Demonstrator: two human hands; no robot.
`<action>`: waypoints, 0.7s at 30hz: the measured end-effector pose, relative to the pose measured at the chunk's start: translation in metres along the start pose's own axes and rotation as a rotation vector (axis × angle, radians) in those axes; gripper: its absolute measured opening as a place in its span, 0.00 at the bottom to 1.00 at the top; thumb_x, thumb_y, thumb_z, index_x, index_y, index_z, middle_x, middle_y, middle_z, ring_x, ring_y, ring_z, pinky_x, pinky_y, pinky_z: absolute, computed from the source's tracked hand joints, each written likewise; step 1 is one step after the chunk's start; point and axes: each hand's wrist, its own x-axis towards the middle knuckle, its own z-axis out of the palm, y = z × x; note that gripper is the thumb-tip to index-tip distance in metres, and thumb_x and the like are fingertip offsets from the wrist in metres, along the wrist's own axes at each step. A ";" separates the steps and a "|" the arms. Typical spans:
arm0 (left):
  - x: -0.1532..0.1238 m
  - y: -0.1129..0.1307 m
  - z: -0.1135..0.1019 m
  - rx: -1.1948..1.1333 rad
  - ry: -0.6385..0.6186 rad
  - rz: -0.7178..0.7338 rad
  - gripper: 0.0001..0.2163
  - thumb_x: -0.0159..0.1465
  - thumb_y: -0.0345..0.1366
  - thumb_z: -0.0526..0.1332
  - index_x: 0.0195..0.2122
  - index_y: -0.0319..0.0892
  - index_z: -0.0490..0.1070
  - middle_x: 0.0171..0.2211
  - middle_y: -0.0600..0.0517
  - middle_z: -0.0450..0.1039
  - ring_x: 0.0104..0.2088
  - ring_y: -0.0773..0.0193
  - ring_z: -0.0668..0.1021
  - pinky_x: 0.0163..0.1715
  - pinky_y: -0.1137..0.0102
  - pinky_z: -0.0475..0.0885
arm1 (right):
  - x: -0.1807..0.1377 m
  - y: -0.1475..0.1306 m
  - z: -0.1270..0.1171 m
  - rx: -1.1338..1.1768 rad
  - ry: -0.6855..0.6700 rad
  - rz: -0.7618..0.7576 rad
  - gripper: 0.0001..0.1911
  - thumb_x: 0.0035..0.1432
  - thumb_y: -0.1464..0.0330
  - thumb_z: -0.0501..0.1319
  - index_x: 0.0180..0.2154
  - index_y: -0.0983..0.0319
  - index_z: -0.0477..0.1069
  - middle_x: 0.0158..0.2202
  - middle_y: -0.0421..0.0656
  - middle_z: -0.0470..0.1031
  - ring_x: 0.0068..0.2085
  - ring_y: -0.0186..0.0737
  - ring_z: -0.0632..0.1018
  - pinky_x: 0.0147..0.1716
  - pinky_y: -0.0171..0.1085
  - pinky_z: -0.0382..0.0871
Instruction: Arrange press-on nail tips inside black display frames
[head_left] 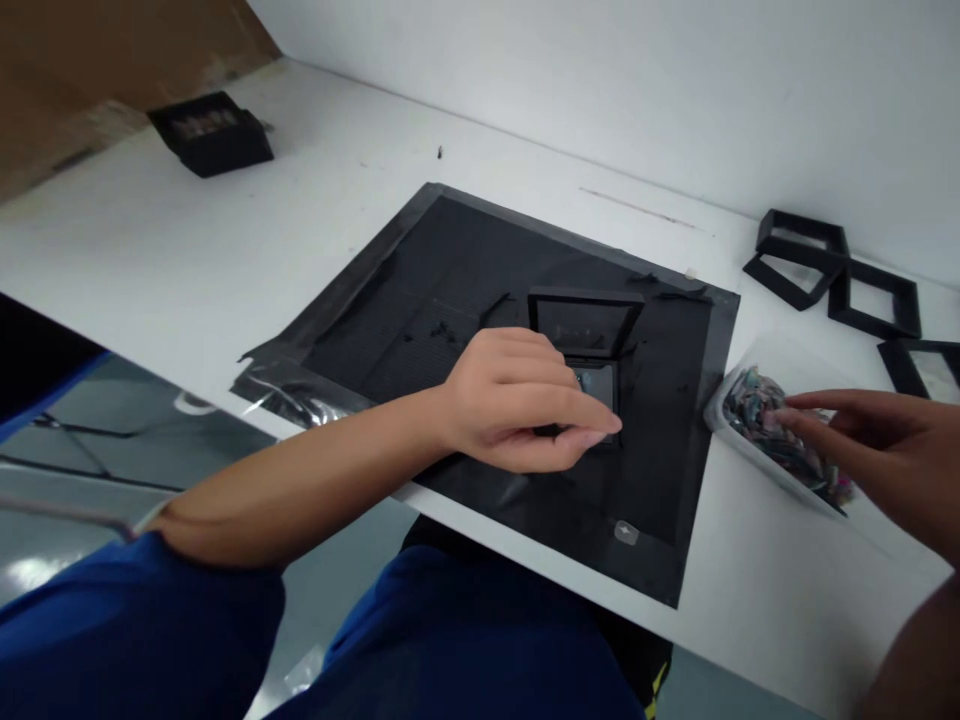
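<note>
My left hand (525, 400) is over a small black box on the black mat (465, 270), its fingertips pinched together. Whether anything is between them I cannot make out. The box's windowed lid (585, 325) stands raised behind the hand, and most of its base (604, 385) is hidden under the fingers. On the right, my right hand (885, 450) reaches over a translucent plastic tub (787, 490) of small, mixed-colour pieces (757, 410). Its thumb and index finger close together at the pieces; what they grip is too small to name.
Several black frame-like box parts (874, 298) lie at the back right by the white wall. Another black box (214, 133) sits at the far left near a brown cardboard panel (112, 70). Dark scraps (442, 330) and a small clear sticker (626, 532) are on the mat.
</note>
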 end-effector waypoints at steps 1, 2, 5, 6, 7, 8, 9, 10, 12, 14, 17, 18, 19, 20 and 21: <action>0.000 0.000 0.000 -0.002 -0.025 0.005 0.04 0.62 0.33 0.64 0.38 0.43 0.75 0.20 0.59 0.76 0.17 0.73 0.74 0.20 0.75 0.68 | -0.001 -0.004 0.005 -0.012 -0.063 -0.003 0.26 0.42 0.42 0.71 0.37 0.53 0.84 0.17 0.37 0.71 0.13 0.31 0.67 0.12 0.32 0.53; 0.000 -0.001 0.000 -0.007 -0.047 0.003 0.03 0.62 0.34 0.63 0.38 0.43 0.75 0.20 0.59 0.76 0.17 0.73 0.74 0.20 0.75 0.68 | -0.003 -0.007 0.010 -0.011 -0.104 -0.017 0.27 0.43 0.42 0.70 0.37 0.54 0.83 0.16 0.37 0.70 0.12 0.30 0.66 0.11 0.32 0.53; 0.000 -0.002 0.001 -0.029 -0.103 -0.020 0.03 0.62 0.34 0.64 0.38 0.45 0.75 0.20 0.60 0.76 0.16 0.73 0.74 0.19 0.75 0.69 | -0.005 -0.009 0.022 0.010 -0.118 -0.072 0.28 0.44 0.41 0.69 0.38 0.55 0.83 0.16 0.37 0.69 0.11 0.31 0.66 0.10 0.31 0.53; -0.001 -0.002 0.001 -0.035 -0.118 -0.027 0.03 0.62 0.34 0.64 0.38 0.45 0.76 0.20 0.60 0.76 0.17 0.73 0.74 0.20 0.74 0.69 | -0.005 -0.008 0.024 0.005 -0.105 -0.081 0.28 0.45 0.41 0.68 0.38 0.55 0.83 0.16 0.37 0.70 0.12 0.31 0.67 0.10 0.31 0.54; -0.001 -0.002 0.001 -0.040 -0.136 -0.034 0.03 0.63 0.35 0.64 0.38 0.45 0.76 0.20 0.60 0.76 0.17 0.73 0.74 0.20 0.74 0.69 | -0.005 -0.007 0.026 -0.003 -0.092 -0.086 0.29 0.45 0.40 0.67 0.38 0.55 0.83 0.17 0.37 0.70 0.12 0.32 0.67 0.10 0.31 0.54; -0.001 -0.003 0.002 -0.045 -0.155 -0.041 0.04 0.63 0.35 0.63 0.38 0.45 0.76 0.20 0.59 0.76 0.17 0.72 0.74 0.20 0.74 0.69 | -0.005 -0.007 0.027 -0.015 -0.081 -0.089 0.29 0.46 0.40 0.66 0.38 0.55 0.83 0.17 0.37 0.71 0.13 0.32 0.67 0.11 0.32 0.55; -0.001 -0.003 0.001 -0.051 -0.170 -0.045 0.04 0.63 0.34 0.63 0.38 0.45 0.76 0.20 0.59 0.76 0.17 0.72 0.74 0.21 0.74 0.70 | -0.006 -0.007 0.027 -0.028 -0.075 -0.091 0.30 0.46 0.39 0.66 0.38 0.55 0.83 0.17 0.37 0.71 0.13 0.32 0.67 0.11 0.32 0.55; -0.001 -0.003 0.001 -0.059 -0.184 -0.047 0.04 0.63 0.34 0.63 0.39 0.45 0.76 0.20 0.59 0.76 0.17 0.72 0.74 0.21 0.74 0.70 | -0.006 -0.007 0.027 -0.041 -0.070 -0.092 0.30 0.47 0.39 0.65 0.39 0.54 0.83 0.17 0.37 0.70 0.13 0.31 0.67 0.12 0.33 0.56; -0.001 -0.003 0.001 -0.074 -0.202 -0.049 0.04 0.62 0.33 0.64 0.39 0.43 0.75 0.20 0.58 0.76 0.17 0.72 0.74 0.21 0.73 0.70 | -0.007 -0.006 0.027 -0.049 -0.071 -0.090 0.28 0.47 0.39 0.65 0.38 0.53 0.82 0.17 0.36 0.70 0.14 0.31 0.67 0.13 0.33 0.55; -0.001 -0.003 0.000 -0.084 -0.209 -0.046 0.05 0.62 0.33 0.64 0.39 0.43 0.75 0.20 0.58 0.75 0.17 0.71 0.74 0.21 0.73 0.70 | -0.008 -0.003 0.025 -0.040 -0.074 -0.073 0.27 0.47 0.40 0.66 0.38 0.52 0.82 0.20 0.37 0.73 0.16 0.32 0.70 0.14 0.32 0.58; -0.002 -0.002 0.000 -0.079 -0.224 -0.053 0.05 0.63 0.34 0.64 0.40 0.45 0.75 0.19 0.59 0.75 0.17 0.72 0.74 0.22 0.74 0.70 | -0.009 0.004 0.021 -0.042 -0.058 -0.039 0.26 0.45 0.42 0.69 0.40 0.51 0.83 0.26 0.39 0.78 0.21 0.34 0.75 0.15 0.31 0.60; -0.002 -0.002 0.000 -0.075 -0.228 -0.056 0.05 0.63 0.34 0.64 0.40 0.45 0.76 0.19 0.60 0.75 0.17 0.72 0.74 0.22 0.74 0.70 | -0.009 0.005 0.020 -0.040 -0.037 -0.032 0.26 0.45 0.43 0.69 0.41 0.51 0.82 0.28 0.40 0.79 0.22 0.35 0.76 0.15 0.31 0.61; -0.002 -0.002 -0.001 -0.071 -0.230 -0.059 0.05 0.63 0.34 0.64 0.40 0.46 0.76 0.19 0.60 0.75 0.17 0.72 0.75 0.22 0.74 0.70 | -0.009 0.006 0.019 -0.031 -0.021 -0.027 0.26 0.45 0.43 0.70 0.42 0.50 0.82 0.30 0.40 0.80 0.24 0.35 0.78 0.16 0.30 0.62; -0.002 -0.002 -0.001 -0.067 -0.231 -0.061 0.04 0.63 0.34 0.64 0.39 0.46 0.76 0.19 0.59 0.75 0.17 0.72 0.74 0.22 0.74 0.70 | -0.009 0.006 0.019 -0.005 0.007 -0.021 0.26 0.44 0.44 0.71 0.43 0.50 0.82 0.33 0.41 0.81 0.26 0.36 0.79 0.17 0.30 0.64; -0.002 -0.002 -0.001 -0.065 -0.233 -0.063 0.04 0.63 0.34 0.64 0.39 0.46 0.76 0.19 0.59 0.75 0.17 0.72 0.74 0.22 0.74 0.70 | -0.009 0.004 0.018 0.034 0.044 -0.011 0.26 0.43 0.44 0.71 0.42 0.50 0.83 0.35 0.41 0.82 0.28 0.37 0.80 0.18 0.30 0.65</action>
